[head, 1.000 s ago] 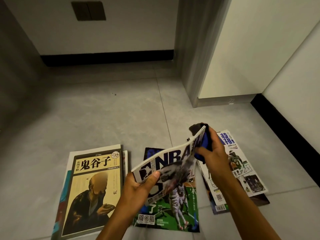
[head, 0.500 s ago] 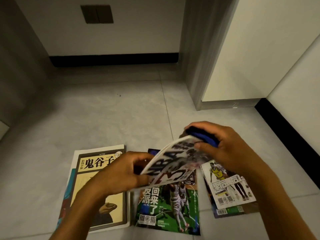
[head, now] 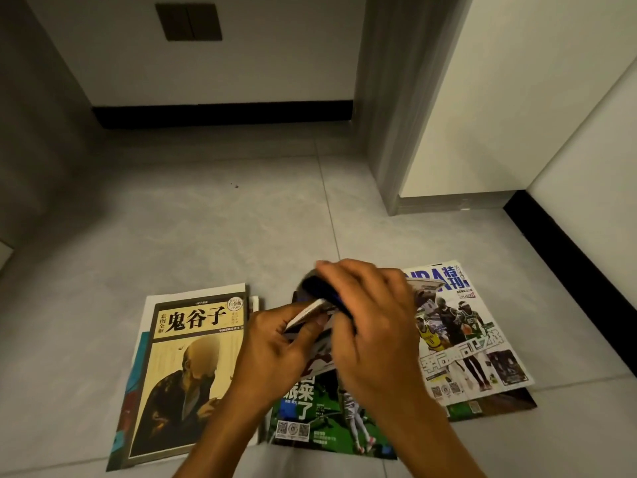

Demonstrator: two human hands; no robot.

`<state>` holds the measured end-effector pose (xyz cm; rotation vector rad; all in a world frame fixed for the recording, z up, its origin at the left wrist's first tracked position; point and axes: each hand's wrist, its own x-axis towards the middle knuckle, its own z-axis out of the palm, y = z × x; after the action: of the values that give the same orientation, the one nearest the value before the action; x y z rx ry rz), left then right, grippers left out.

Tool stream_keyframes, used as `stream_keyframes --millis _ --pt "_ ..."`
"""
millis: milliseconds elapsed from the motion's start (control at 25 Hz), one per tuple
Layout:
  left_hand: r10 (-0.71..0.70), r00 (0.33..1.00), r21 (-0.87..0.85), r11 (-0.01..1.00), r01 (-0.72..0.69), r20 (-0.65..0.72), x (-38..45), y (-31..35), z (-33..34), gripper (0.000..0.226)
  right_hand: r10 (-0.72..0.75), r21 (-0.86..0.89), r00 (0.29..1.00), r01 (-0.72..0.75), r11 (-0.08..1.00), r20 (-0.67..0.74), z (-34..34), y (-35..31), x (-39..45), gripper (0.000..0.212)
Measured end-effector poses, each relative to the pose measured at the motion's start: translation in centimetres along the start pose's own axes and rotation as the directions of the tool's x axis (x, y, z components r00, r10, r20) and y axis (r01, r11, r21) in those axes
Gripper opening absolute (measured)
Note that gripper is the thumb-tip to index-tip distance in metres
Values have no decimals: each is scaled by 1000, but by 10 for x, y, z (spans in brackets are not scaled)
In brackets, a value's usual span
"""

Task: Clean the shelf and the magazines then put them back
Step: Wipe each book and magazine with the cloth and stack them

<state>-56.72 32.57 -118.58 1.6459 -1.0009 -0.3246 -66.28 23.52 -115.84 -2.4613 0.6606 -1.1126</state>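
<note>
Left grip pinches the lifted magazine by its edge; right grip presses a dark cloth on it.

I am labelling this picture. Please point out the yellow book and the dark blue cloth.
yellow rectangular paper book [head: 193, 367]: head view, middle of cover.
dark blue cloth [head: 322, 291]: head view, part showing beside the fingers.

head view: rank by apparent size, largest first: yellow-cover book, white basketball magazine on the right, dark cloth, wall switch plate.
1. yellow-cover book
2. white basketball magazine, partly hidden by the right hand
3–4. wall switch plate and dark cloth: unsure; cloth mostly hidden, plate farther away.
</note>
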Motion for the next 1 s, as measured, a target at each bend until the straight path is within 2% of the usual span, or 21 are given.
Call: stream_keyframes --millis 80,160,360,440,480,520,560,600,640,680,720,800,880,1000 --pt "19 1000 5 1000 -19 -1 0 -1 -3 19 -47 58 998 45 997 39 2 -12 3 45" --pt "-27 999 2 1000 27 -30 -2 0 -8 20 -26 33 998 24 999 60 7 9 3 47" --pt "-155 986 50 986 158 -66 -12 10 -11 30 279 -115 957 -270 956 75 7 119 -11 46" --pt "-148 988 -17 989 148 -32 -11 2 -13 26 339 -208 938 -319 925 69 2 158 -16 39" --pt "-163 987 -57 985 162 -16 -11 0 -15 25 405 -192 913 -391 900 39 -1 171 -19 40" --pt "-185 983 -84 980 183 -16 -11 -4 -17 25 538 -58 843 -537 842 9 -3 180 -22 44" --pt "-209 978 -110 973 205 -28 -11 -6 -17 23 710 172 704 -703 690 31 -3 182 -23 47" --pt "-234 972 -133 965 228 -32 -12 -7 -16 20 822 384 547 -801 460 156 -1 179 -25 50" --pt "-259 965 -155 955 253 -24 -13 -6 -15 20 837 507 440 -829 238 325 2 173 -26 51" --pt "-295 955 -166 943 287 -24 -15 -7 -13 18 795 548 402 -830 107 454 7 169 -29 53" --pt "-346 938 -173 925 338 -18 -16 -9 -12 14 759 557 398 -829 56 515 10 166 -31 53" --pt "-472 879 -167 864 476 62 -16 -17 -17 10 743 588 447 -804 90 498 8 162 -28 49" --pt "-523 832 -108 831 546 187 -12 -22 -28 20 734 581 546 -773 255 404 -5 157 -22 42" --pt "-515 827 -22 846 533 227 -5 -25 -44 32 522 519 751 -659 545 404 -32 132 1 37"
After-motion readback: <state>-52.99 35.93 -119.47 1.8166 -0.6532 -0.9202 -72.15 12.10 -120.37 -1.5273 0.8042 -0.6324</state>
